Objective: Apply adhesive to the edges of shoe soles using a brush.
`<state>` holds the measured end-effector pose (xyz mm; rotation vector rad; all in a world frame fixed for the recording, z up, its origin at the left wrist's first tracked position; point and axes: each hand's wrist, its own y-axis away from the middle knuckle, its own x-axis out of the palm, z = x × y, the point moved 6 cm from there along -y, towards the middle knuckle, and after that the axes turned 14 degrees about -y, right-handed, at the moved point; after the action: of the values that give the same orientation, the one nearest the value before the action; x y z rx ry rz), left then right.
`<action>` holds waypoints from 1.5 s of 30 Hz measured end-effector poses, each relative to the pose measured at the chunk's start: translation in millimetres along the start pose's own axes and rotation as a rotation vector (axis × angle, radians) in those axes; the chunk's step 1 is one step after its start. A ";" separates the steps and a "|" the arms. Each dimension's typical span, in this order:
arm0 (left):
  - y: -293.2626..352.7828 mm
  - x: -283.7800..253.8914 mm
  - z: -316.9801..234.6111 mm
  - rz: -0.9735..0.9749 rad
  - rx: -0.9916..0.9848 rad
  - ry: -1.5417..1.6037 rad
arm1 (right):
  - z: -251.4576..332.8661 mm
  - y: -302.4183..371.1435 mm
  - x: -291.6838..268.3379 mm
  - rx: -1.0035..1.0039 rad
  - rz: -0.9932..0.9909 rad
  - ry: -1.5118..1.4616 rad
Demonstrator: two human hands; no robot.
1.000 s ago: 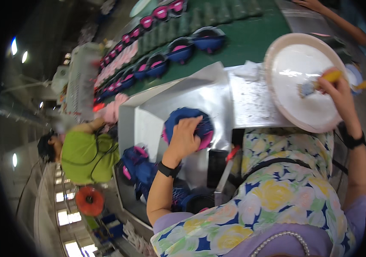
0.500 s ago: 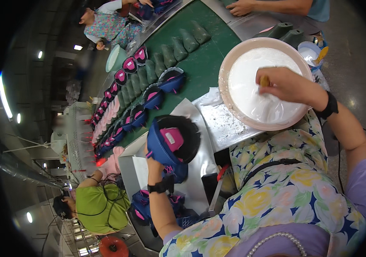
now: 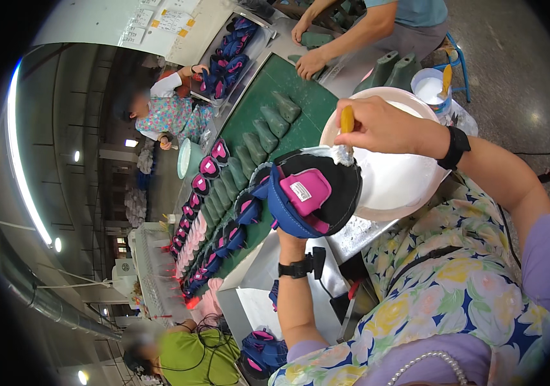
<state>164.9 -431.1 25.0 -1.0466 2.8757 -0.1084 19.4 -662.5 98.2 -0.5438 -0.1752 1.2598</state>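
Navy-blue fabric shoe upper (image 3: 315, 193) with a pink tongue is raised at centre. Grey-green shoe lasts (image 3: 244, 158) line a green belt (image 3: 316, 103) to its left. The left hand (image 3: 293, 242) grips the upper from below, its fingers hidden, their curl untold. A yellow-handled brush (image 3: 347, 119) touches the upper's edge with white-coated bristles; the right hand (image 3: 381, 125) closes around its handle beside a pale pink round basin (image 3: 384, 213).

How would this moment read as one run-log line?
Left hand: holds upper, opening toward camera | Right hand: grips brush, bristles at upper's edge | Basin: white liquid inside
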 end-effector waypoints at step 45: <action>58.1 43.5 95.2 0.224 -0.268 -0.012 | 46.9 12.9 62.4 -0.554 0.276 0.183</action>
<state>104.0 -418.4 -77.3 -0.7439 3.0303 0.3034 8.4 -587.8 122.0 -1.1877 -0.3063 1.4214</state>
